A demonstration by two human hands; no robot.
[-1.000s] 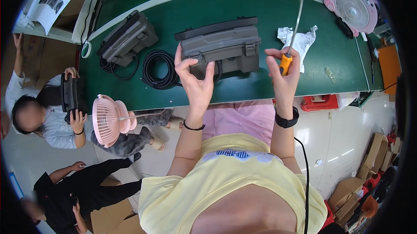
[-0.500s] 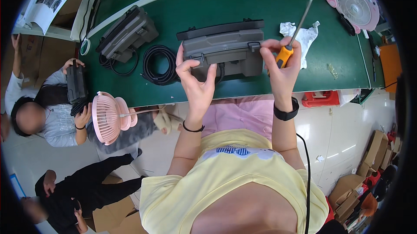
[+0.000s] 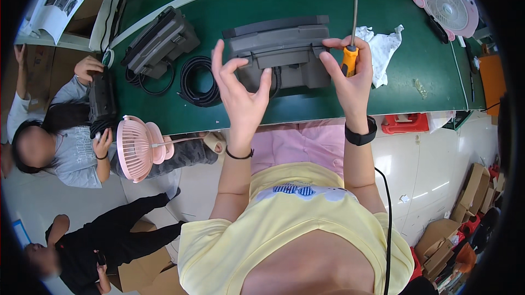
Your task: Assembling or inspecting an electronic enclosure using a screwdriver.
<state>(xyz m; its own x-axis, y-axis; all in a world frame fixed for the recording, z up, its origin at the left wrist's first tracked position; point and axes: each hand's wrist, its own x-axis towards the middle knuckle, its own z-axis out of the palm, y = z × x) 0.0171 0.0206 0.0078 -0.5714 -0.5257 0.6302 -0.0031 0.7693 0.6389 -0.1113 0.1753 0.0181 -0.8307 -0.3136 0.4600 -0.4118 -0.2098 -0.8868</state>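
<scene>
A dark grey plastic case (image 3: pixel 281 48) with a hinged lid lies before me at the table's near edge. A corrugated black hose (image 3: pixel 277 79) hangs at its front. My left hand (image 3: pixel 243 100) is at its left end with fingers spread; the index fingertip rests by the left latch and the thumb near the front face. In my right hand (image 3: pixel 354 84) is a screwdriver (image 3: pixel 350 61) with an orange and black handle, its long shaft pointing away from me. That hand's thumb and index finger reach the case's right end, by the right latch.
A second grey case (image 3: pixel 164 43) and a coiled black hose (image 3: pixel 198 82) lie to the left on the green table (image 3: pixel 421 87). Right of the case are a white cloth (image 3: pixel 385 54) and a pink fan (image 3: pixel 445 7). Another pink fan (image 3: pixel 135 149) stands at the left edge, near a seated person holding a similar case (image 3: pixel 102 95).
The screwdriver has swung from slanting right to nearly upright. The case's lid has come down a little. My left fingers have spread off the case's left end. At left, the seated person has shifted.
</scene>
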